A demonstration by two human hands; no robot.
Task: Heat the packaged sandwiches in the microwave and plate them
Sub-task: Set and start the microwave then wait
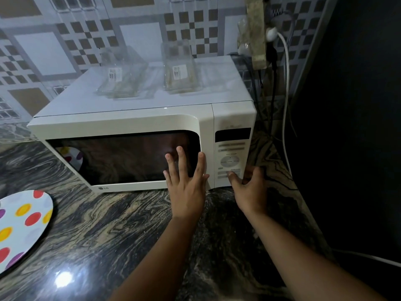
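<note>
At nine o'clock a spotted plate (23, 222) lay bare on the counter (121, 224). Two clear sandwich packs (122, 76) sat atop the white microwave (134, 120), toward twelve o'clock; whether they held anything could not be told through the blur. The left hand (185, 185) lay spread flat against the closed door. The right hand (249, 187), fingers relaxed, touched the lower control panel at three o'clock, thumb on a button. Judged step: opening the door. Next: release the latch and swing the door clear.

Both forearms are bare, with no sleeve showing up to the frame's lower edge. The left hand (186, 187) and right hand (249, 187) carry no ring, watch, band or glove.
</note>
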